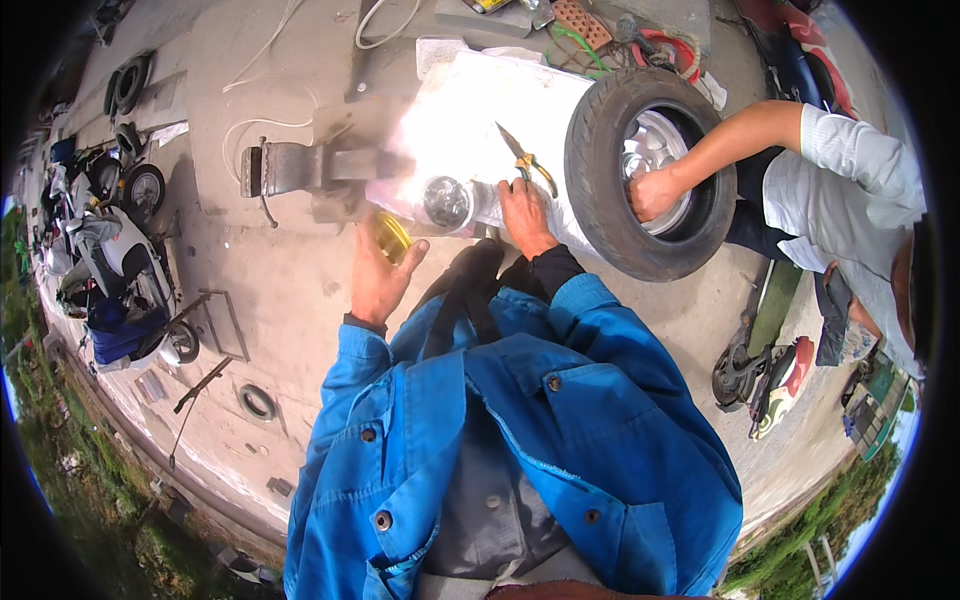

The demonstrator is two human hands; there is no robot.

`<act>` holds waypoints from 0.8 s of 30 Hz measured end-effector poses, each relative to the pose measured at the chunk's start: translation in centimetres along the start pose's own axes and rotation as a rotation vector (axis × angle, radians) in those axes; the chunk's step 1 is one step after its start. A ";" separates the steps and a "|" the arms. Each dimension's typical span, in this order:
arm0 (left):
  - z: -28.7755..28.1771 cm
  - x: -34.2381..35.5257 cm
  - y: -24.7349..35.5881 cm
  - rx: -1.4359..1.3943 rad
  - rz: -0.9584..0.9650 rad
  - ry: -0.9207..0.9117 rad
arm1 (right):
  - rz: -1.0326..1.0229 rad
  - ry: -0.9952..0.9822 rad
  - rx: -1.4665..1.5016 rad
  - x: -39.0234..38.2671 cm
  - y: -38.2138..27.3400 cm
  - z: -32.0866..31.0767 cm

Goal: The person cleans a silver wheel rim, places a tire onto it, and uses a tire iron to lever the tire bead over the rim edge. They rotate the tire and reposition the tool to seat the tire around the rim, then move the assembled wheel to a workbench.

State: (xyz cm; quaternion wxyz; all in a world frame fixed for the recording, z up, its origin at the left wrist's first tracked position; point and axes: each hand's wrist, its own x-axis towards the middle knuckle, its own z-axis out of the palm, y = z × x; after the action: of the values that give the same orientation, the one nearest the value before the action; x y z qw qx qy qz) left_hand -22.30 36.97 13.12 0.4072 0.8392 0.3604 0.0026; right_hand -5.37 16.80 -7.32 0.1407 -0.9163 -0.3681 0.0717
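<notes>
In my left hand (pixel 385 270) is a round yellow lid or shallow tin (pixel 393 232), gripped at the left end of a white work surface (pixel 460 105). A round container (pixel 446 203) with a glinting inside sits between my hands. My right hand (pixel 527 215) rests with bent fingers at the surface's near edge, just below yellow-and-black handled pliers (pixel 520 152); what is under the fingertips is unclear. A tire on a silver rim (pixel 600 170) stands at the right, with another person's hand (pixel 655 192) inside the rim.
A metal fixture (pixel 290 170) is left of the work surface. Motorbikes (pixel 135 255) and loose tires (pixel 257 402) are farther left. A hose (pixel 240 80), a perforated brick (pixel 585 25) and clutter lie beyond. Another person (pixel 830 200) is at the right, near scooter parts (pixel 760 380).
</notes>
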 end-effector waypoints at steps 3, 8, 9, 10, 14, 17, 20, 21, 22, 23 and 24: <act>0.3 0.0 -0.9 -0.088 -0.024 -0.063 | -0.028 -0.005 -0.037 -0.5 -0.3 -0.2; 1.4 -0.3 -2.9 0.007 0.013 -0.072 | -0.059 0.121 -0.109 -0.3 -0.7 1.1; 1.3 -0.4 -1.8 -0.048 -0.016 -0.104 | -0.036 0.112 -0.075 -0.6 -0.6 1.4; 1.2 -0.4 -0.7 -0.103 -0.048 -0.135 | -0.008 0.102 -0.066 -0.6 -0.4 1.7; 0.4 -0.1 -1.5 -0.091 -0.029 -0.115 | 0.106 0.114 0.153 0.6 -1.0 1.4; 0.7 0.2 -1.3 -0.073 -0.008 -0.120 | 0.178 0.255 0.366 1.2 -1.0 1.4; 1.2 0.2 -0.9 -0.079 0.042 -0.123 | 0.314 0.294 0.642 1.9 -1.0 1.9; 1.0 0.0 -0.5 -0.046 0.067 -0.101 | 0.379 0.340 0.753 2.3 -1.8 0.3; 0.8 -0.1 -0.2 -0.014 0.094 -0.080 | 0.445 0.388 0.862 2.7 -2.7 -1.5; 0.3 -0.1 -0.3 0.010 0.113 -0.055 | 0.395 0.522 0.965 2.9 -3.8 -5.3; 0.3 0.0 -0.4 -0.024 0.081 -0.061 | 0.406 0.487 1.028 2.8 -4.4 -7.0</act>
State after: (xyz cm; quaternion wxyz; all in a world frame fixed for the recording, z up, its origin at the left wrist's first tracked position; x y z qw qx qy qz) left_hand -22.47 36.88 12.62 0.4275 0.8479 0.3135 -0.0020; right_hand -4.62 20.38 0.61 0.6291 -0.7730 -0.0614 0.0539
